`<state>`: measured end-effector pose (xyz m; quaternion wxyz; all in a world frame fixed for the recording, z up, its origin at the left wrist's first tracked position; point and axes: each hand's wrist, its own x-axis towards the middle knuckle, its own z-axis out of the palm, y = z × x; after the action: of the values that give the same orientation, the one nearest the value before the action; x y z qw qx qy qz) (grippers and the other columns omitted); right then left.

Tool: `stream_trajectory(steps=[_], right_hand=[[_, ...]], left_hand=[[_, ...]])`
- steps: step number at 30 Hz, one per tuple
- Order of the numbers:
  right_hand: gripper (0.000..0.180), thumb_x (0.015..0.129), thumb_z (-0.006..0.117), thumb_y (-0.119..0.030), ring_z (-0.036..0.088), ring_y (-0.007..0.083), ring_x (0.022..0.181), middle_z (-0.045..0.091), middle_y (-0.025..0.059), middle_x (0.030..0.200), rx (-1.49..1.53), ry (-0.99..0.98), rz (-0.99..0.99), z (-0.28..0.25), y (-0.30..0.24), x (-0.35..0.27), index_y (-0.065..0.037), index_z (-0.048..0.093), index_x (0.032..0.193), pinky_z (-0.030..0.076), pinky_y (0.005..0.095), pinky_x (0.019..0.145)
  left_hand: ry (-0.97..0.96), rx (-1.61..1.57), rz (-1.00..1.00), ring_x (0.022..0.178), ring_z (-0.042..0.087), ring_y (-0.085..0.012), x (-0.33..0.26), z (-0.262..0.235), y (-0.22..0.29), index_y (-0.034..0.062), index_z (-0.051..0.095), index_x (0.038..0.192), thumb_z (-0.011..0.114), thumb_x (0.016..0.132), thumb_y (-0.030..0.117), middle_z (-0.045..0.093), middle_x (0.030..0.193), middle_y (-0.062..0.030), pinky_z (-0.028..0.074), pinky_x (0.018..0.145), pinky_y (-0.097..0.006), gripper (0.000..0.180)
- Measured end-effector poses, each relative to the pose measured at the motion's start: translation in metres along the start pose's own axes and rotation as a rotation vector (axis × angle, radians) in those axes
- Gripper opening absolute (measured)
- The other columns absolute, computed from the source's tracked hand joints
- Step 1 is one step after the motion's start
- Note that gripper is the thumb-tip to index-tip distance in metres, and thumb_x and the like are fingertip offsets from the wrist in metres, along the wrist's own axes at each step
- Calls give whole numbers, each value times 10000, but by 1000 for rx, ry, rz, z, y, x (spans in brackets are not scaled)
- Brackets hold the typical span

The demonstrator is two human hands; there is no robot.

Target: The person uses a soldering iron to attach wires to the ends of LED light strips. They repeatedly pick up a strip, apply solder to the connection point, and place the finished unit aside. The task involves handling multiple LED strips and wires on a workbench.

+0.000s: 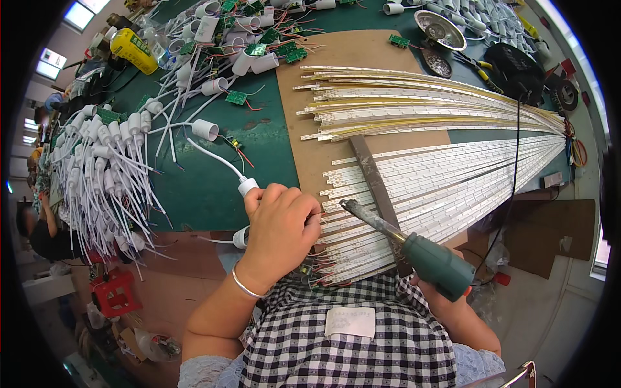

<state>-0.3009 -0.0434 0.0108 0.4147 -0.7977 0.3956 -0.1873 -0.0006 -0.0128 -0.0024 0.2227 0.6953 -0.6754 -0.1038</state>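
Our left hand [281, 223] is clenched around a white cable end cap [248, 187] at the edge of the white LED strips [446, 184] fanned over the brown board [304, 97]; our right hand [446, 294] grips the green-handled soldering iron [414, 249], its tip touching the strip ends.

Bare forearms, no gloves, no long sleeves visible. Left hand [281, 223]: thin silver bangle [247, 286] at the wrist. Right hand [432, 291]: mostly hidden, nothing worn that shows. Torso: black-and-white checked garment [336, 352] with a pale rectangular patch [350, 321] sewn on the chest. Light lacy fabric [200, 374] at lower edges.
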Motion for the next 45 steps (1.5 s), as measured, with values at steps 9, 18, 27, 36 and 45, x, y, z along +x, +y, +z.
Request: stream_trajectory(steps=[9,18,27,36,45], right_hand=[[301,796,590,-5,642,154,638,629,70,757,-42,-10,-43,0,2,-1,44,581,1092,509,277,641],[220,823,608,-54,648,159,627,636,79,806,4,2,-52,4,6,-1,27,625,1027,512,277,599],[272,740,684,-48,637,323,832,680,126,940,-33,14,-101,4,-12,12,-36,689,1012,489,383,742],[500,733,795,-118,682,244,913,675,129,1033,-120,-123,-170,-1,-1,11,30,577,1157,542,330,816],[563,723,804,-131,678,253,915,669,133,1041,-193,-146,-196,-2,-4,12,28,542,1196,543,336,814]], left_hand=[[13,-60,6,831,526,-199,-2,-2,-2,128,628,766,693,777,134,573,751,17,272,843,-391,66],[40,-14,8,774,517,-201,-2,5,-2,126,605,720,695,748,126,549,696,18,282,827,-399,94],[118,80,18,810,520,-226,-6,15,1,123,564,767,694,708,98,559,752,-7,303,822,-422,145],[126,97,21,818,512,-221,-7,17,1,125,549,780,685,712,91,548,751,-5,305,837,-421,156],[116,105,15,814,510,-220,-6,17,2,125,548,776,683,703,90,546,748,-4,304,834,-417,158]])
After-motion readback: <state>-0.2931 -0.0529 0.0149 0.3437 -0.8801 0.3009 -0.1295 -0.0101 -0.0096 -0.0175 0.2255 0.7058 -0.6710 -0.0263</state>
